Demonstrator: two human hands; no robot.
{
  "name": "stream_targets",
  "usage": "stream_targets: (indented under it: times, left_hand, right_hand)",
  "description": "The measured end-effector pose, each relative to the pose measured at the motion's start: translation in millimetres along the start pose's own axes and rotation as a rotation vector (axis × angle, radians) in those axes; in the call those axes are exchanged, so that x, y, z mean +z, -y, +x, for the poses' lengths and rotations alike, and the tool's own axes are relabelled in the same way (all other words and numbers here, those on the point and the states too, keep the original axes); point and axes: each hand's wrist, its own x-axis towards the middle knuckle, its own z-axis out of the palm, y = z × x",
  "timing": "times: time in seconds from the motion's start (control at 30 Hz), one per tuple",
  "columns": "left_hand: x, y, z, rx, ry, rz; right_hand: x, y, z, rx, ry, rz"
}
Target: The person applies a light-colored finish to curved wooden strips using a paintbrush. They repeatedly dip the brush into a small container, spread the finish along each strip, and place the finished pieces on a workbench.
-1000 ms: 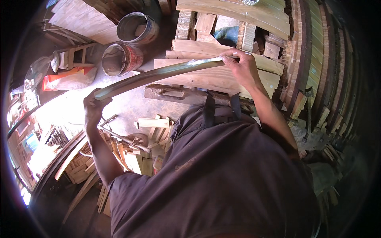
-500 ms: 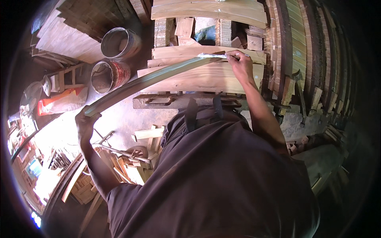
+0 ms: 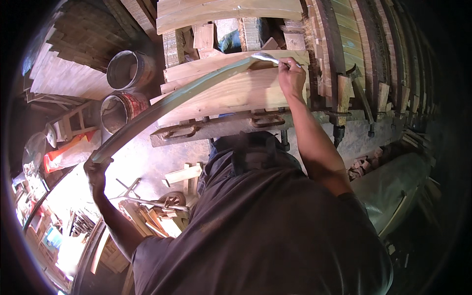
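Note:
A long wooden strip [image 3: 169, 102] slants across the view from lower left to upper right, its upper edge streaked pale and wet-looking. My left hand [image 3: 95, 169] is closed around its near left end. At its far end, my right hand [image 3: 291, 76] pinches a slim tool [image 3: 266, 57] with a rounded, white-coated head. That head touches or hovers just over the strip; whether it is a brush or a spoon I cannot tell. Beneath lie pale wooden boards [image 3: 221, 98], side by side on the bench.
A metal clamp bar [image 3: 228, 129] with handles runs along the bench front. Two buckets [image 3: 112, 114] stand left. Dark clamp bars and a hammer [image 3: 363, 96] are at right. Wood offcuts [image 3: 184, 174] lie lower left, near a red and white sack [image 3: 73, 150].
The whole view has shifted and turned slightly. My right hand and the tool have moved a little up, at the strip's far end. My left hand still grips the near end.

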Motion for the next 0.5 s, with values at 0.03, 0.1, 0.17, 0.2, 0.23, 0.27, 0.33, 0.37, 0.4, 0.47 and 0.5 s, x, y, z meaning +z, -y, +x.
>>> stream_targets:
  times: [0.03,0.1,0.17,0.2,0.23,0.27,0.33,0.37,0.4,0.47,0.5]
  left_hand:
    - [5.6,0.1,-5.2,0.008,-0.002,-0.014]
    - [10.9,-5.4,-21.0,0.035,-0.043,-0.033]
    - [16.3,-6.9,-38.6,0.07,-0.041,0.021]
    - [21.3,-8.8,-47.7,0.055,-0.066,0.052]
    - [25.8,-8.0,-56.2,0.039,-0.09,0.082]
    - [28.1,0.7,-71.5,0.029,-0.122,0.024]
    - [36.2,-1.2,-91.6,0.032,-0.144,0.079]
    - [45.8,-5.5,-99.6,0.056,-0.159,0.102]
    - [53.6,-9.5,-106.7,0.058,-0.178,0.044]
    - [61.4,-8.8,-117.5,0.057,-0.212,0.086]
    - [63.1,-15.6,-128.3,0.046,-0.216,0.174]
  right_hand:
    - [-4.4,-4.8,-2.1,-0.018,-0.044,0.035]
    - [-20.1,9.3,-7.4,0.058,-0.034,0.01]
    - [-30.2,10.0,-15.9,0.067,-0.02,0.011]
    - [-30.9,10.1,-19.0,0.039,-0.019,-0.012]
    - [-31.3,10.6,-22.2,0.002,-0.011,0.018]
    - [-28.4,17.8,-28.6,-0.034,0.013,0.058]
    - [-30.0,36.5,-45.2,-0.102,0.034,0.069]
    - [-29.6,44.8,-54.5,-0.168,0.027,0.063]
    - [-30.0,52.7,-63.9,-0.231,0.02,0.062]
    - [-31.5,72.9,-82.8,-0.384,-0.013,0.056]
    - [-35.4,89.2,-95.1,-0.412,0.019,0.075]
